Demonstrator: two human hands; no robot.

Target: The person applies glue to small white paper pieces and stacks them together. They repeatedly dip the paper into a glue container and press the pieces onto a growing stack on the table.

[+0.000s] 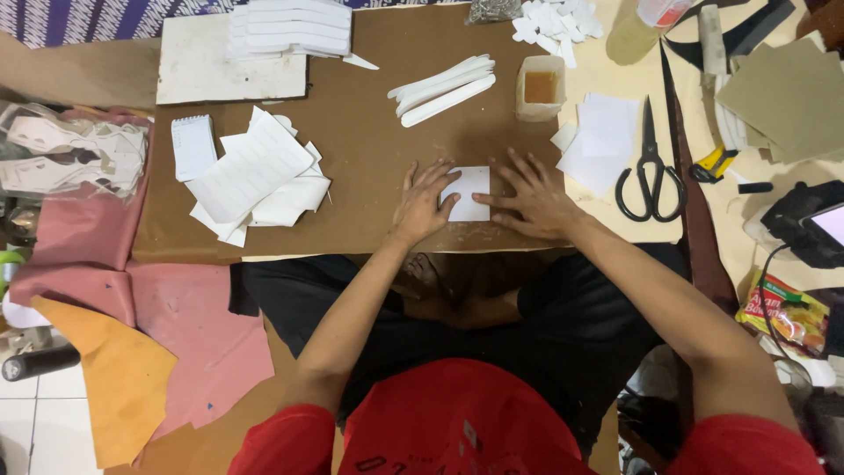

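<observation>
A: What is the person working on?

B: A brown board (pixel 352 158) is lying across their lap as a worktop, with pink sheets (pixel 176 317) and an orange sheet (pixel 114 387) spreading over the tiled floor (pixel 35 413) at the left.

A: And the hands?

B: Both are lying flat with fingers spread. The left hand (pixel 422 204) and the right hand (pixel 532 198) are pressing down a small white paper piece (pixel 469 192) near the board's front edge.

A: Any containers?

B: A pale square cup (pixel 540 88) is sitting behind the hands, holding an amber liquid. White strips (pixel 444 88) are lying beside it, and black scissors (pixel 651 171) are resting to the right on a cream surface.

A: Anything else?

B: A stack of white lined sheets (pixel 255 176) is lying at the left.
</observation>
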